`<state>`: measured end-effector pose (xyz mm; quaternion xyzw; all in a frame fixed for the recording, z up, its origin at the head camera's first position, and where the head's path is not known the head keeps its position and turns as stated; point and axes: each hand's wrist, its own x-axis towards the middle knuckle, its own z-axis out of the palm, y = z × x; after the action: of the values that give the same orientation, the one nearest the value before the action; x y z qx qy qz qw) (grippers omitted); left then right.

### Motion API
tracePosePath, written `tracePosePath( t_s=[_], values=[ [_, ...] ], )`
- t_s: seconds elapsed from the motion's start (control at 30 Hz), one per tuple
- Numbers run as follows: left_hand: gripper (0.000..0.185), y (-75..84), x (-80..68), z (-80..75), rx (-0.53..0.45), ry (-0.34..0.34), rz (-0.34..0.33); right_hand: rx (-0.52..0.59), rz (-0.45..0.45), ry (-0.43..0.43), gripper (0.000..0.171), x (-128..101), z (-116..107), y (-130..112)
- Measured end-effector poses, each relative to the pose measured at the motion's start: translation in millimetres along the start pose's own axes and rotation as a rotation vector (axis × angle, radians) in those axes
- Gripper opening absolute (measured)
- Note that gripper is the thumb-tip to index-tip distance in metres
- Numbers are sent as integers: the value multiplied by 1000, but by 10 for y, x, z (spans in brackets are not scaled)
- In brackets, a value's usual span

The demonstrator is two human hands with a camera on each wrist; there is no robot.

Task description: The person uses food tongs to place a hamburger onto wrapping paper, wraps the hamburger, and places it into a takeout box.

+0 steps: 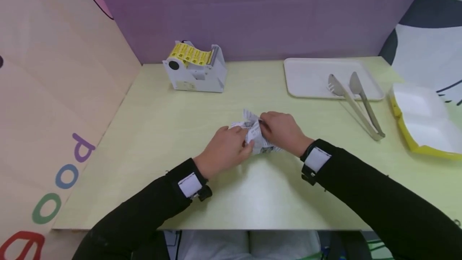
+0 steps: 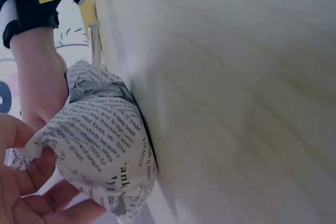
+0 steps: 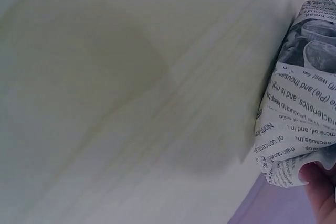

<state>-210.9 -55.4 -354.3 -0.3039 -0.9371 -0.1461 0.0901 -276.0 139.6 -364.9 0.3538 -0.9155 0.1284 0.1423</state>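
A small bundle in printed newspaper-style wrapping paper rests on the table in the head view. What the paper encloses is hidden. My left hand is at its left side; in the left wrist view the thumb and fingers of that hand pinch a gathered edge of the wrapping paper. On the bundle's right, my right hand grips the upper part of the paper with curled fingers. The right wrist view shows one fingertip tucked at a fold of the paper.
A label dispenser with a yellow sticker roll stands at the back left. Metal tongs lean on a white tray at the back right. An opened yellow-and-white takeaway box sits at the right edge. A purple panel borders the table's back.
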Motion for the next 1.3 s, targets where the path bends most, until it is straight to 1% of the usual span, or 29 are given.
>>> tracePosePath(
  t_s=[0.1, 0.17, 0.23, 0.3, 0.33, 0.4, 0.47, 0.53, 0.6, 0.7, 0.83, 0.97, 1.17, 1.23, 1.3],
  values=[
    [23, -70, 21, -33, -192, -92, -90, 21, 17, -5, 22, 15, -2, 3],
    [23, -124, 40, -62, -330, -141, -154, 34, 26, -6, 21, 19, -8, 0],
    [24, -178, 62, -87, -447, -185, -201, 44, 37, -3, 20, 16, -13, -5],
    [21, -223, 81, -103, -533, -215, -241, 50, 43, -1, 19, 6, -18, -12],
    [19, -237, 89, -108, -549, -222, -259, 50, 44, 0, 19, 0, -19, -14],
    [23, -246, 109, -109, -553, -225, -277, 53, 42, -1, 20, -10, -21, -19],
    [31, -235, 134, -107, -540, -213, -283, 52, 35, 1, 21, -18, -18, -18],
    [33, -220, 162, -103, -545, -204, -289, 52, 31, 10, 21, -23, -12, -9],
    [31, -217, 182, -104, -603, -213, -315, 57, 35, 14, 21, -26, 1, 4],
    [24, -241, 197, -112, -682, -247, -380, 71, 47, 16, 19, -31, 28, 23],
    [25, -270, 205, -118, -696, -277, -422, 87, 49, 24, 15, -27, 61, 30],
    [28, -246, 219, -100, -661, -257, -445, 98, 60, 35, 13, -14, 74, 26],
    [28, -209, 251, -50, -509, -176, -467, 103, 98, 43, 14, -4, 54, 10],
    [28, -217, 246, -36, -487, -164, -478, 120, 117, 48, 15, -6, 48, 3],
    [28, -234, 238, -23, -475, -161, -474, 149, 142, 57, 18, -11, 40, -4]
  ],
)
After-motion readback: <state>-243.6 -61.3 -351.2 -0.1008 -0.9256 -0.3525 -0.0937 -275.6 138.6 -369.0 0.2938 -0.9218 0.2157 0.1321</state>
